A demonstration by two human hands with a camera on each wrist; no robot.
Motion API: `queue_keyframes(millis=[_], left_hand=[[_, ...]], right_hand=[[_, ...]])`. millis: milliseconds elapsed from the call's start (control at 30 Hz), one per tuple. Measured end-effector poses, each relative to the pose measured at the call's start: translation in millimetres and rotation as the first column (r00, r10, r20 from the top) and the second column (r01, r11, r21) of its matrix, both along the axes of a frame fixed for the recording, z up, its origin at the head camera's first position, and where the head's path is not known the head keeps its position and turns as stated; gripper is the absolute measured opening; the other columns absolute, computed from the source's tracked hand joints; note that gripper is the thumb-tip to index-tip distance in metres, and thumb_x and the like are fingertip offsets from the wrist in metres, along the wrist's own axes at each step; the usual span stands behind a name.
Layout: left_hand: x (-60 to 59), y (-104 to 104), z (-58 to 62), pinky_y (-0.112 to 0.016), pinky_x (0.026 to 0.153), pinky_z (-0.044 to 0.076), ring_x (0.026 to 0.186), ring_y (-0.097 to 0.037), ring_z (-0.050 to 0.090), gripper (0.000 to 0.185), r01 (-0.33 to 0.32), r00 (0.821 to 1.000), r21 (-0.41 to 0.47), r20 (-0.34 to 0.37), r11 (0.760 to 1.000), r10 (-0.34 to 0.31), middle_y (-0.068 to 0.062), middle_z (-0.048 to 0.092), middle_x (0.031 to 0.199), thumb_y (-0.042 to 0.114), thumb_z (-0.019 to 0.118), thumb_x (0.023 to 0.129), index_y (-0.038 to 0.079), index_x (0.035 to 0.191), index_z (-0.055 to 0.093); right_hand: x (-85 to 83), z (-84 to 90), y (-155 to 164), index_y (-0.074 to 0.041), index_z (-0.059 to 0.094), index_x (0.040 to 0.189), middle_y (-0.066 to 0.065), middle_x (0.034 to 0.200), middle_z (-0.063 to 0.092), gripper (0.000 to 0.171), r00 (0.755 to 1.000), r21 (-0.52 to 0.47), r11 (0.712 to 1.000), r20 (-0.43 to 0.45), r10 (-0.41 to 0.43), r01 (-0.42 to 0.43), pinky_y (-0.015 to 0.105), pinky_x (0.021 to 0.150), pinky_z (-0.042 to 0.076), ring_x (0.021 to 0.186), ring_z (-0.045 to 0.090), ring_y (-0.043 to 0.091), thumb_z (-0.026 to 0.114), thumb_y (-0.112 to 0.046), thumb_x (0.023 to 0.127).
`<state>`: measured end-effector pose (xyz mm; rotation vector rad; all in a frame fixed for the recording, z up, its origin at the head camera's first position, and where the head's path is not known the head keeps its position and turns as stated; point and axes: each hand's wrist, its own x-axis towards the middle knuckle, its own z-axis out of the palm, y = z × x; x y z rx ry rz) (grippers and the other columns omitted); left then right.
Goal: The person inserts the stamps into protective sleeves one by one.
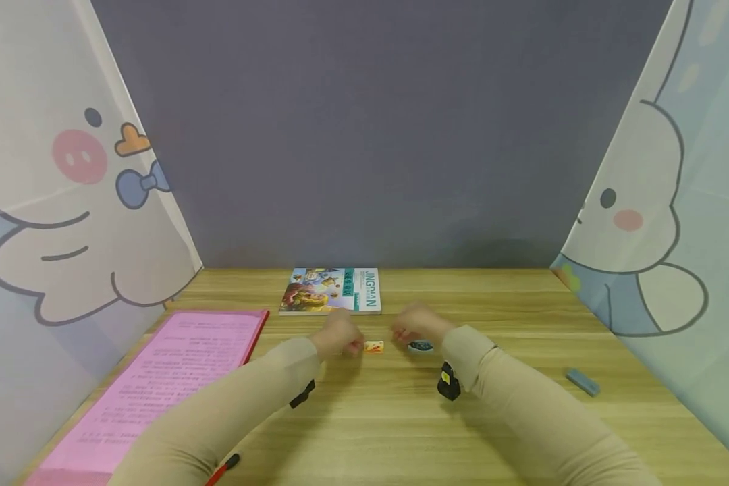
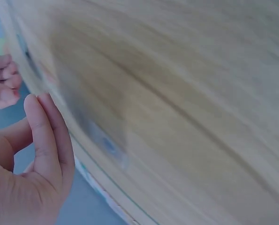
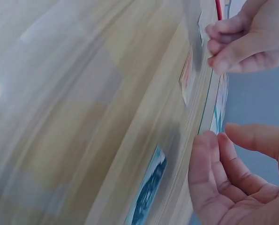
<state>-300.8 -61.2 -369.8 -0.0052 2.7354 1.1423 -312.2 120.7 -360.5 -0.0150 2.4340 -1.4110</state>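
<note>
Both hands hover over the middle of the wooden table, apart from each other. My left hand (image 1: 341, 331) has its fingers loosely bent, and nothing shows between thumb and fingers in the left wrist view. Below it lies a small flat piece (image 2: 107, 143) with a bluish mark, blurred. My right hand (image 1: 417, 322) hangs with loosely curled fingers, its thumb (image 3: 252, 137) held off from the fingertips, holding nothing. Beside it on the table is a small dark-blue picture card (image 1: 421, 345). Between the hands lies an orange-and-yellow picture card (image 1: 374, 347).
A colourful book (image 1: 331, 291) lies at the back. At left is a pink sheet of printed text (image 1: 182, 364) with a red edge. A red pen with a black end (image 1: 223, 469) lies near the left forearm; a grey-blue bar (image 1: 582, 382) lies at right. Patterned cloth walls flank the table.
</note>
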Motion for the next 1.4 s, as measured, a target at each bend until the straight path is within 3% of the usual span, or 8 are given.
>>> queue_keyframes(millis=[167,300,500,667,900,1067,1300,1400], left_hand=[[11.6,13,12.8,-0.027,0.065,0.061,0.054,-0.018,0.07,0.017,0.015,0.999,0.051,0.036,0.999,-0.017,-0.007,0.067,0.057,0.01,0.079,0.081,-0.005,0.076,0.071],[26.1,24,19.0,-0.028,0.066,0.061,0.057,-0.018,0.07,0.019,0.047,0.996,0.161,0.064,0.986,-0.058,-0.008,0.067,0.064,0.007,0.079,0.08,-0.009,0.084,0.069],[40.6,38,15.4,-0.028,0.064,0.061,0.061,-0.019,0.069,0.012,0.1,0.991,0.253,0.06,0.962,-0.119,-0.009,0.07,0.07,0.002,0.078,0.078,-0.004,0.074,0.068],[50.2,53,9.3,-0.029,0.066,0.062,0.064,-0.019,0.068,0.012,0.106,0.987,0.38,0.073,0.919,-0.144,-0.009,0.068,0.077,-0.004,0.078,0.077,-0.003,0.08,0.066],[66.2,69,2.8,-0.028,0.064,0.06,0.063,-0.021,0.067,0.02,0.144,0.983,0.318,0.064,0.937,-0.172,-0.006,0.066,0.076,0.004,0.083,0.074,0.001,0.085,0.066],[71.4,76,-3.2,-0.025,0.061,0.06,0.061,-0.017,0.065,0.024,0.189,0.975,0.326,0.054,0.926,-0.218,-0.006,0.063,0.078,-0.001,0.083,0.073,-0.004,0.089,0.065],[73.1,85,-9.0,-0.016,0.057,0.052,0.057,-0.008,0.056,0.026,0.239,0.97,0.117,0.023,0.964,-0.243,-0.001,0.059,0.074,0.007,0.088,0.068,0.004,0.084,0.067],[74.6,88,-9.8,-0.018,0.058,0.051,0.059,-0.009,0.054,0.028,0.236,0.97,0.087,0.033,0.968,-0.239,0.0,0.057,0.075,0.006,0.089,0.067,0.007,0.082,0.066]], right_hand=[[-1.2,4.0,17,0.002,0.066,0.085,0.009,0.082,0.066,0.01,0.999,0.036,0.998,-0.029,0.043,-0.042,0.031,0.068,0.055,0.068,0.056,0.016,0.062,-0.006,0.09],[-2.0,6.9,28,0.005,0.066,0.087,0.008,0.08,0.065,0.007,0.998,0.042,0.997,-0.022,0.064,-0.063,0.027,0.064,0.051,0.064,0.052,0.013,0.062,0.0,0.088],[-3.5,7.8,39,0.0,0.067,0.082,0.001,0.071,0.061,0.004,0.997,0.105,0.992,-0.025,0.073,-0.07,0.022,0.056,0.046,0.054,0.048,0.007,0.067,-0.003,0.084],[-2.7,5.8,47,-0.012,0.051,0.068,-0.002,0.063,0.049,0.025,0.999,0.142,0.989,-0.001,0.044,-0.044,0.023,0.053,0.045,0.052,0.044,0.008,0.07,-0.008,0.084],[0.1,-2.2,54,-0.005,0.062,0.071,-0.004,0.059,0.043,0.016,0.999,0.148,0.989,0.047,0.013,-0.02,0.021,0.055,0.05,0.052,0.039,0.008,0.075,-0.006,0.081],[3.6,-8.3,58,0.002,0.07,0.083,-0.005,0.057,0.043,0.012,0.999,0.142,0.989,0.019,0.043,-0.045,0.02,0.052,0.048,0.051,0.035,0.009,0.078,-0.005,0.079],[4.6,-14.2,57,-0.001,0.066,0.081,-0.003,0.068,0.057,0.016,0.997,0.183,0.981,-0.039,0.071,-0.063,0.024,0.062,0.055,0.054,0.041,0.008,0.081,-0.003,0.075],[6.6,-14.3,56,0.0,0.066,0.081,0.001,0.077,0.061,0.018,0.997,0.185,0.982,-0.049,0.059,-0.049,0.029,0.068,0.058,0.062,0.046,0.011,0.082,-0.002,0.073]])
